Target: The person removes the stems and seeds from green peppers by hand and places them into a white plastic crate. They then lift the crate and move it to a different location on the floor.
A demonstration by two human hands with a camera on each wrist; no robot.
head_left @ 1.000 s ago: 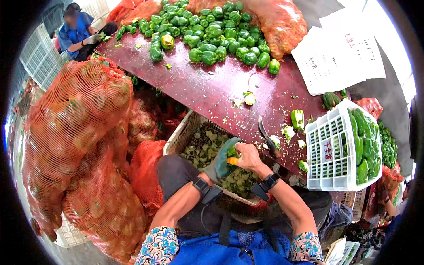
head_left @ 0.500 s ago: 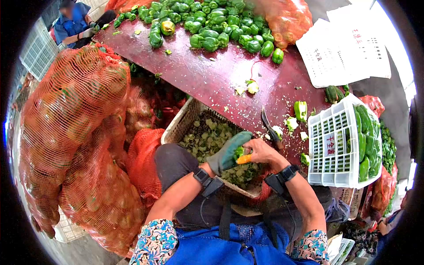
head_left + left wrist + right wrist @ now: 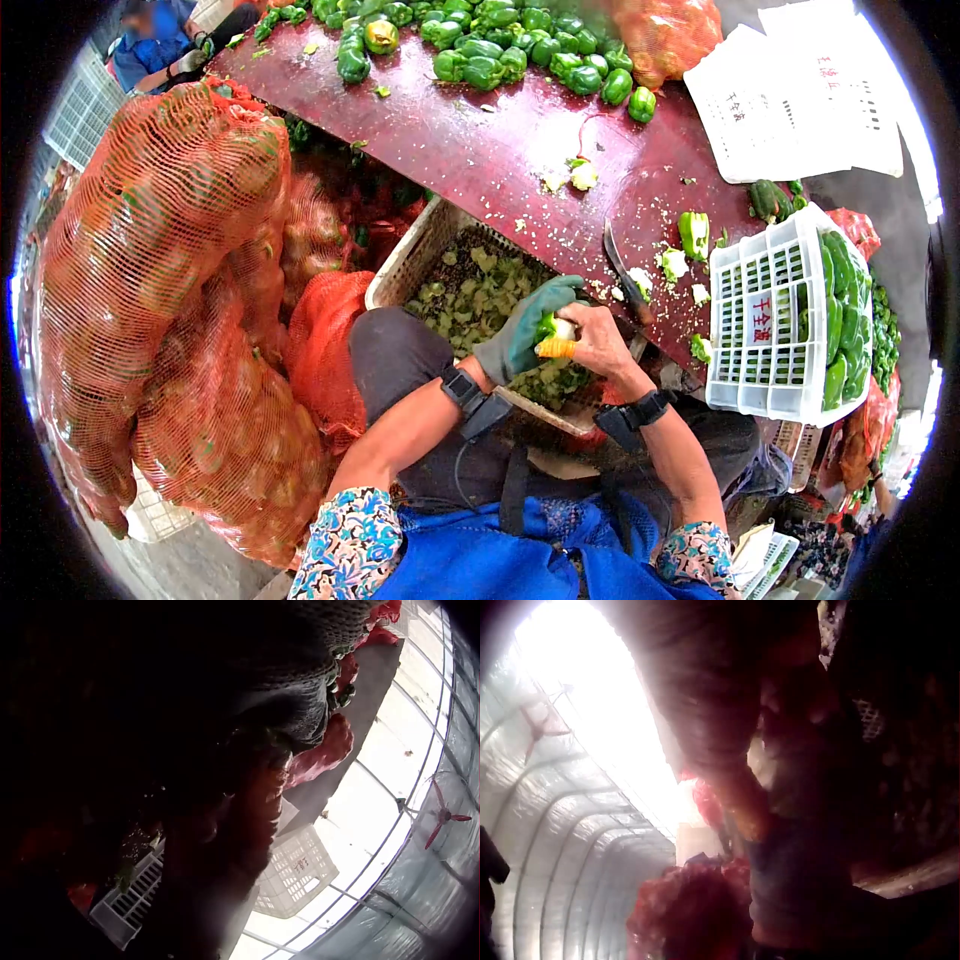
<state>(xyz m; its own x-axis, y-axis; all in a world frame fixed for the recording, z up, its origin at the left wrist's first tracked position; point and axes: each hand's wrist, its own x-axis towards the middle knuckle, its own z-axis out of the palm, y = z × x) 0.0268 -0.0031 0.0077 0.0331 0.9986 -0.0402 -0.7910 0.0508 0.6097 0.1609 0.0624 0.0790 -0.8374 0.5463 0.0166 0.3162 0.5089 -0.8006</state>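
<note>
In the head view my left hand (image 3: 512,342), in a grey-green glove, holds a green bell pepper (image 3: 545,326) over the crate between my knees. My bare right hand (image 3: 600,342) meets it from the right, with an orange cover (image 3: 556,348) on one digit. Its fingers pinch a whitish pepper core (image 3: 566,329) at the pepper's end. The glove hides much of the pepper. Both wrist views are dark; the orange cover (image 3: 753,819) shows in the right one. Below the hands, the crate (image 3: 392,262) contains many pale green-white cores (image 3: 478,300).
A curved knife (image 3: 624,262) lies on the dark red table (image 3: 450,140), near a cut pepper (image 3: 693,235) and scraps. Whole peppers (image 3: 490,60) are heaped at the back. A white crate (image 3: 735,345) of peppers stands right; full red mesh sacks (image 3: 165,250) crowd the left.
Both hands stay together at the pepper and have shifted slightly right and up, then turned. The whitish core now shows between them. The head view has shifted a little.
</note>
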